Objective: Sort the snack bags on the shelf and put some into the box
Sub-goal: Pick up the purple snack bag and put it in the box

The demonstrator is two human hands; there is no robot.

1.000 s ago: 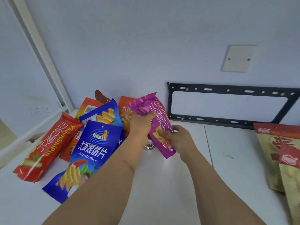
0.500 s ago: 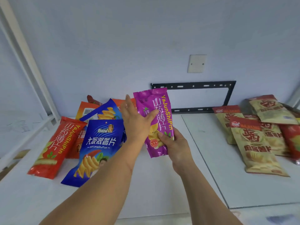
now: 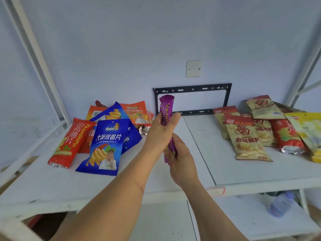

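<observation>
A purple snack bag stands upright and edge-on above the white shelf, held by both hands. My left hand grips its upper middle. My right hand grips its lower end. On the shelf to the left lies a pile with a blue chip bag, a second blue bag, a long red bag and orange bags. At the right lie tan bags, a red bag and a yellow bag. No box is in view.
A black metal bracket is fixed to the wall behind the purple bag, under a white wall plate. White shelf posts rise at left and right. A lower shelf holds a bluish plastic item.
The purple bag has been lifted clear of the left pile and turned from face-on to edge-on. Both hands have shifted right and toward me, and the view has pulled back, showing the right-hand bags.
</observation>
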